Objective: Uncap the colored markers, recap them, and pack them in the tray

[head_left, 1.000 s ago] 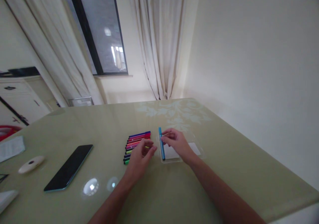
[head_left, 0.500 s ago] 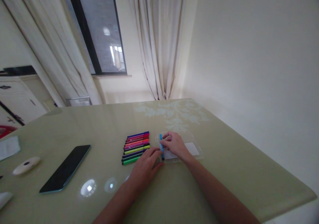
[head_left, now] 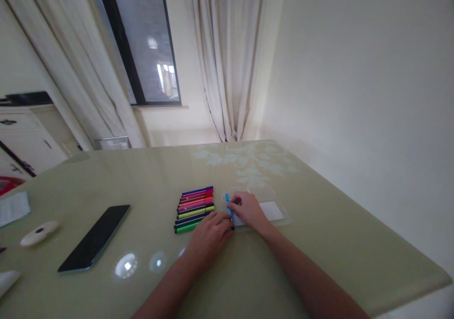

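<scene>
A light-blue marker (head_left: 227, 199) stands nearly lengthwise at the left end of a clear plastic case (head_left: 283, 220). My right hand (head_left: 248, 210) pinches its upper part between thumb and fingers. Down at the marker's dark lower end, the fingertips of my left hand (head_left: 210, 235) are closed around it, partly hiding it. Inside the case lies a white card (head_left: 272, 210), partly covered by my right hand. Just left of the case, several coloured markers (head_left: 195, 205) lie side by side in a column, and my left hand overlaps the ends of the nearest ones.
A black phone (head_left: 94, 238) lies on the glossy green table (head_left: 152, 177) to the left. Beyond it are a white oval object (head_left: 39, 234) and a folded white cloth or paper (head_left: 14, 208). A wall (head_left: 372, 96) runs along the table's right side.
The blue marker's upper end has shifted slightly left and down with my right hand. My left fingers have drawn closer together around its lower end.
</scene>
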Demonstrator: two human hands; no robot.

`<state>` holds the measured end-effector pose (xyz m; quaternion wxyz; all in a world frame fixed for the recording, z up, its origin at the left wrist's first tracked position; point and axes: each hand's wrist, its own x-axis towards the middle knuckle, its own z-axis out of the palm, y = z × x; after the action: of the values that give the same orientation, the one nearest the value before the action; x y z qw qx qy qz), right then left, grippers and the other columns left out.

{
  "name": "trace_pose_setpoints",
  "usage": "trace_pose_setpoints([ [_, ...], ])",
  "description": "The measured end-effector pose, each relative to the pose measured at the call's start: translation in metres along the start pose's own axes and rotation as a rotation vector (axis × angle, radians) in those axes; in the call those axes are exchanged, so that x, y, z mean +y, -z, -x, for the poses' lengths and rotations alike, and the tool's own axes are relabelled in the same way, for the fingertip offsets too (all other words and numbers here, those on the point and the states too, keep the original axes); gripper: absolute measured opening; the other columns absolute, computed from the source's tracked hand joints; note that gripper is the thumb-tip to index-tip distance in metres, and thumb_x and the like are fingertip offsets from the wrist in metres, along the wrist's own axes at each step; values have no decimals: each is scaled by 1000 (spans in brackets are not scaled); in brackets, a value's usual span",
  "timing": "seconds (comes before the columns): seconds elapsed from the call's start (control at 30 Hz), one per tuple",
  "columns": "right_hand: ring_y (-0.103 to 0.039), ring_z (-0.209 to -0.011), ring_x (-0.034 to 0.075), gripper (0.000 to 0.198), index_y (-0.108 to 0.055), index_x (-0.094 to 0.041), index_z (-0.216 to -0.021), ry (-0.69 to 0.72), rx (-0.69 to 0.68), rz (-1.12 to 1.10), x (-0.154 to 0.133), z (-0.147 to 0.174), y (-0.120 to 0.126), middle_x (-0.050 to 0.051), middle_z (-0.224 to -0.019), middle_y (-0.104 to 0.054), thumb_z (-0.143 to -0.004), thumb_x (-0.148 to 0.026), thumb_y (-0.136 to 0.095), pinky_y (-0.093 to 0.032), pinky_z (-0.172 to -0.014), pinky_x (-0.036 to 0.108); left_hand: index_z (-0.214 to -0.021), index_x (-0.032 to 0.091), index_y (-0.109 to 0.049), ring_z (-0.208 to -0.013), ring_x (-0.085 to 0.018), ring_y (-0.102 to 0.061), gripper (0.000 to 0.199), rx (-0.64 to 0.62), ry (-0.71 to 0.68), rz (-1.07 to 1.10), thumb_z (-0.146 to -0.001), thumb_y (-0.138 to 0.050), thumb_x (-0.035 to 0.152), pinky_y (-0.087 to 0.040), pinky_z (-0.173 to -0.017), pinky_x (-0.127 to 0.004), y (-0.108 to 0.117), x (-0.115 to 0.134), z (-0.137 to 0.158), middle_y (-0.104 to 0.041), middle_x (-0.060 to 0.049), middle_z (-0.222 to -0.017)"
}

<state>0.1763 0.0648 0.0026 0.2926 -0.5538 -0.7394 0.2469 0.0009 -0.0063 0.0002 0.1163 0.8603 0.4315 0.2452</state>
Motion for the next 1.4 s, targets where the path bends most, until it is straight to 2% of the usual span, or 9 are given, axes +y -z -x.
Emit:
trace_pose_setpoints([
  [0.1,-65,-70,17,10,-72,-19,-76,8,15,-29,-1,2,3,1,-72,-72,-85,-21,-69,-44,-66,26,-111,26,-70,-108,-23,-64,21,100,107,51,-98,-53,26,-51,-96,-38,11,-14,1,-70,-6,-117],
  [0.17,-65,-68,16,14,-71,-20,-77,-6,50,-75,-1,2,7,1,-71,-72,-89,-23,-64,-45,-66,26,-99,24,-70,-102,-25,-64,16,170,222,29,-97,-54,27,-50,-90,-39,23,-28,2,-71,-7,-106],
  [0.33,-66,-68,17,17,-70,-19,-78,2,142,-145,-4,2,13,2,-71,-73,-90,-26,-61,-46,-68,26,-81,23,-69,-88,-25,-64,11,30,252,40,-85,-70,34,-47,-79,-35,43,-53,7,-71,-3,-90],
  [0.6,-67,-72,18,18,-71,-19,-79,25,153,-165,-2,2,8,4,-75,-74,-90,-30,-61,-48,-69,27,-78,25,-74,-91,-26,-66,11,-29,200,37,-83,-72,34,-48,-82,-37,42,-46,9,-71,-4,-91],
  [0.7,-67,-70,17,19,-71,-19,-79,42,142,-220,-5,3,9,3,-73,-73,-90,-31,-62,-48,-68,26,-82,23,-72,-87,-24,-66,17,46,230,196,-88,-65,37,-50,-78,-35,45,-43,5,-71,-5,-90],
  [0.8,-64,-62,15,21,-69,-19,-79,55,64,-359,-11,5,8,1,-69,-70,-90,-36,-63,-48,-62,25,-94,21,-69,-86,-22,-68,26,163,308,478,-93,-57,45,-54,-76,-33,46,-39,0,-73,-5,-93],
  [1.0,-65,-61,14,27,-69,-18,-90,73,-138,-671,-25,14,0,2,-78,-72,-88,-45,-68,-52,-60,25,-120,19,-63,-95,-24,-72,49,261,447,924,-86,-68,54,-61,-85,-40,38,-29,-5,-72,-8,-109],
  [1.17,-69,-69,16,32,-68,-17,-89,52,-211,-794,-30,17,-3,3,-84,-72,-81,-47,-76,-56,-67,29,-119,21,-61,-103,-25,-71,48,270,462,1057,-85,-73,52,-61,-91,-44,36,-22,-2,-68,-7,-117],
  [1.4,-69,-80,18,35,-69,-18,-89,75,-225,-755,-28,17,-1,3,-85,-72,-76,-47,-83,-53,-72,28,-118,23,-60,-111,-23,-68,42,278,422,1103,-86,-73,47,-56,-100,-41,31,-28,-1,-72,-6,-117],
])
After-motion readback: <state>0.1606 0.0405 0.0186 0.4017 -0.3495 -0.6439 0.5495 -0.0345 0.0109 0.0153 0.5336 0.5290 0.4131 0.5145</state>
